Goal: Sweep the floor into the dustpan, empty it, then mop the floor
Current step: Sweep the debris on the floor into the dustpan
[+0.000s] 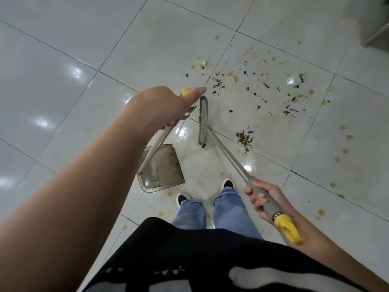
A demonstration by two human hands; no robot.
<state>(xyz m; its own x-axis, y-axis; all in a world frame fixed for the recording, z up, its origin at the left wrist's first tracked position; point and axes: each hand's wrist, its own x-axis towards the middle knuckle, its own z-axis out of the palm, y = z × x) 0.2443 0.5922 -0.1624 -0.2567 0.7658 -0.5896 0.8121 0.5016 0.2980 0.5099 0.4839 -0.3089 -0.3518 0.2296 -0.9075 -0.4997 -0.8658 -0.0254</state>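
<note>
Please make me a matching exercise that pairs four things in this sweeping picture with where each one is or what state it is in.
Column one:
1. grey long-handled dustpan
2. grey broom head with dark bristles
3. small pile of dark brown leaf scraps
4. yellow cap on the broom handle

Column two:
A. just past the right hand, near the wrist
B. on the tiles to the right of the broom head
C. on the floor by the left shoe, its handle held by the left hand
D. on the floor beyond the dustpan

Pairs: 1-C, 2-D, 3-B, 4-A
</note>
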